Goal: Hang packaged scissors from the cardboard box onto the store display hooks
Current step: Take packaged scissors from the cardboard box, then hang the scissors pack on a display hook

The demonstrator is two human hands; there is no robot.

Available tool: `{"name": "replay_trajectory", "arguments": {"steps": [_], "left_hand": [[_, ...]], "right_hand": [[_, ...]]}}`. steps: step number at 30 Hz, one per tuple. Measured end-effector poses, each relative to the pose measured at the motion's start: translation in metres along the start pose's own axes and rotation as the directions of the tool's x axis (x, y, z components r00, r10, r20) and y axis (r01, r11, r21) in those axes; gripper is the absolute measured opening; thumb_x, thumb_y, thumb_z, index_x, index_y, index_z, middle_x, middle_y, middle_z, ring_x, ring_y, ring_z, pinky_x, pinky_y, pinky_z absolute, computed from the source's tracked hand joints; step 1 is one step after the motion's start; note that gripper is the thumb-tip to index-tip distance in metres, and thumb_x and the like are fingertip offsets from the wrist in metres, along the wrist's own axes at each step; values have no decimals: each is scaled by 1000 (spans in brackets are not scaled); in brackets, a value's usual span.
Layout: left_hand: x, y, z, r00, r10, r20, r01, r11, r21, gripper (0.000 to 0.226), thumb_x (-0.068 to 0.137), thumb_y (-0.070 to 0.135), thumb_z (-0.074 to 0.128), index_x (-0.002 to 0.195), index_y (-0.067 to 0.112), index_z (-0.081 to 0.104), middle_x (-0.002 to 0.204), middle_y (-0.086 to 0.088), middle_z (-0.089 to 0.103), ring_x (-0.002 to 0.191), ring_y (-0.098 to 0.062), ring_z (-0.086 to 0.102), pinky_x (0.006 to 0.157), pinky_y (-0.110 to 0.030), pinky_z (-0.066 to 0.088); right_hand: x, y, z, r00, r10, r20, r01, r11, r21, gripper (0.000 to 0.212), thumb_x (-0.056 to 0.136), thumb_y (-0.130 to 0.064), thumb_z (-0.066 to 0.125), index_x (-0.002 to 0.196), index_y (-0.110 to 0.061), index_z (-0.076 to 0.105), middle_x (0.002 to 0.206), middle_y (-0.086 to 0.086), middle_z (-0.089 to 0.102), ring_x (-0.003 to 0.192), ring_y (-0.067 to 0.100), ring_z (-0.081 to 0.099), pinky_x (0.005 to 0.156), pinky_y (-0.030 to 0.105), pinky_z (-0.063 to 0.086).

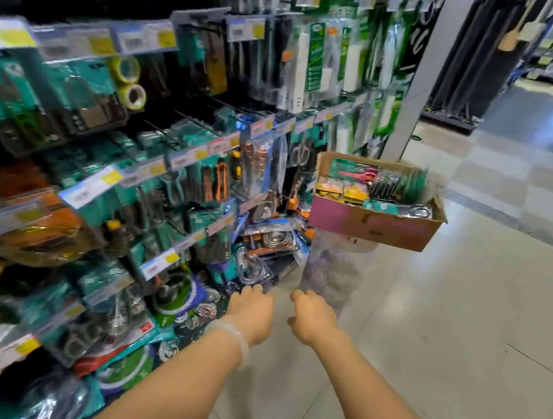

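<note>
Two bare hands reaching forward below the cardboard box (372, 224), left hand (251, 312) and right hand (312, 316) with fingers loosely curled, grasping nothing, packaged scissors (399, 208) lying inside the box, display hooks (189, 120) left of it

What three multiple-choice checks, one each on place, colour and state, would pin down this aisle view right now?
1. Where is the cardboard box?
A. On the floor under the hands
B. Raised beside the right end of the display
C. On the top shelf

2. What colour are the scissors lying near the box's back wall?
A. Pink
B. Blue
C. White

3. What do the left hand and right hand hold?
A. A scissors pack each
B. The box between them
C. Nothing visible

Answers: 1 B, it sits above floor level next to the hooks; 2 A, pink handles show; 3 C, both reach forward with no pack in them.
</note>
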State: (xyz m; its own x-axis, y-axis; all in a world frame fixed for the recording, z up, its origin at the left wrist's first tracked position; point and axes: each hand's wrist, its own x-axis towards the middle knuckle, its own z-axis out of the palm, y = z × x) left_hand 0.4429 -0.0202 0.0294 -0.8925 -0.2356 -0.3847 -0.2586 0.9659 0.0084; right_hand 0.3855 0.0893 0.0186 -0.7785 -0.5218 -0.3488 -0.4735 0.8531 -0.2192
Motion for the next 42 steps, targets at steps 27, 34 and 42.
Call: {"name": "replay_trajectory", "arguments": {"steps": [27,34,42], "left_hand": [[321,46,-179,987,88,-137,-85,996,34,42,92,17,52,132,10,42,131,-14,44,121,-35,43,96,-43,38],[384,78,-187,994,25,-104,-30,999,-45,43,94,16,47,136,14,40,136,-12,42,126,-33,40,99,-44,36],[456,118,-181,990,-140,-14,133,964,-228,41,91,17,46,132,15,45,137,-9,47,121,-32,48,96,-46,42]], "right_hand": [[301,115,-196,985,-41,-166,47,998,34,37,90,-12,52,127,-7,48,127,17,50,117,35,49,92,40,43],[369,166,-216,993,-50,-106,49,999,-10,40,91,-22,54,130,-12,46,137,14,43,126,32,44,94,38,41],[449,228,-233,995,-102,-2,100,983,-157,49,88,-23,57,132,-9,40,130,17,42,121,36,42,97,42,41]]}}
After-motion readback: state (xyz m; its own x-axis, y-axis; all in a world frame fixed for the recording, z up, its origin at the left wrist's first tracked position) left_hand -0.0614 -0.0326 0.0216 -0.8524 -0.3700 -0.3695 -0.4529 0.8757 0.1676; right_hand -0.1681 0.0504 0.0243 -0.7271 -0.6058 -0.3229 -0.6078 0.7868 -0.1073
